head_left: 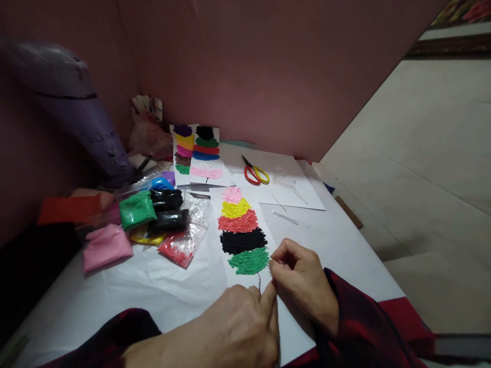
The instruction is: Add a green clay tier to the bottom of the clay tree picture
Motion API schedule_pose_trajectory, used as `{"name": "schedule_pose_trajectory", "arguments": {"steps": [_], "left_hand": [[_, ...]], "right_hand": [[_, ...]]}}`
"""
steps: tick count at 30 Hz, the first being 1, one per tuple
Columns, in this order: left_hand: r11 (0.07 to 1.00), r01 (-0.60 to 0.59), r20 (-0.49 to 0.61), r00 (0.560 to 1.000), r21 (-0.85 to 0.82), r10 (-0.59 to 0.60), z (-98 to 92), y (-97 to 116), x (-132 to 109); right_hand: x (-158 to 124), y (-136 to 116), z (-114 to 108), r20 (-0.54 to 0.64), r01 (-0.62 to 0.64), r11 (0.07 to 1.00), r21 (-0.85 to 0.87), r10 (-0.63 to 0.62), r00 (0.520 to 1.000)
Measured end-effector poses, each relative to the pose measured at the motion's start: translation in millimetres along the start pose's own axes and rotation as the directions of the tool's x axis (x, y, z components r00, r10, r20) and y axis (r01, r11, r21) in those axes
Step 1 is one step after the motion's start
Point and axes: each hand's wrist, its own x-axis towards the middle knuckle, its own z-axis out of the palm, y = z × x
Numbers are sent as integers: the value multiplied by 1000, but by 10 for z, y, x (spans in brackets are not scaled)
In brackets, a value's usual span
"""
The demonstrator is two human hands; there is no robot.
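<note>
A paper sheet (282,327) lies before me with a tapering stack of textured clay-like bands: pink, yellow, red, black and green (249,261). Below the green band runs a thin dark line. My left hand (243,322) rests on the sheet's lower part, fingers bent and close together; their tips are partly hidden. Just right of the green band, my right hand (301,278) is closed in a pinch, thumb against forefinger. Small dark wisps show by its fingertips, but what it holds is too small to name. The two hands nearly touch.
Left of the sheet are several clay packets, including green (137,209), black (169,221), pink (107,248) and red (178,249). Behind lie two banded cards (207,179), scissors (255,174) and a thin clear stick (285,217). A purple wrapped object (86,115) leans back left.
</note>
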Motion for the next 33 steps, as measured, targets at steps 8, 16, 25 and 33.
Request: {"name": "schedule_pose_trajectory", "arguments": {"steps": [8,16,25,33], "left_hand": [[1000,11,10,1000,6,-11,-10,-6,25],[979,133,-472,861,-153,-191,6,-98,5],[850,122,-617,636,-512,-463,-161,-391,0],[905,281,-685,591,-320,-425,-188,-533,-90]], "right_hand": [[36,18,-85,-97,-33,999,22,35,995],[-5,4,-120,-175,277,929,245,-238,955],[-7,-401,-212,92,339,869,359,-395,914],[275,-466,-451,174,341,874,346,-417,892]]}}
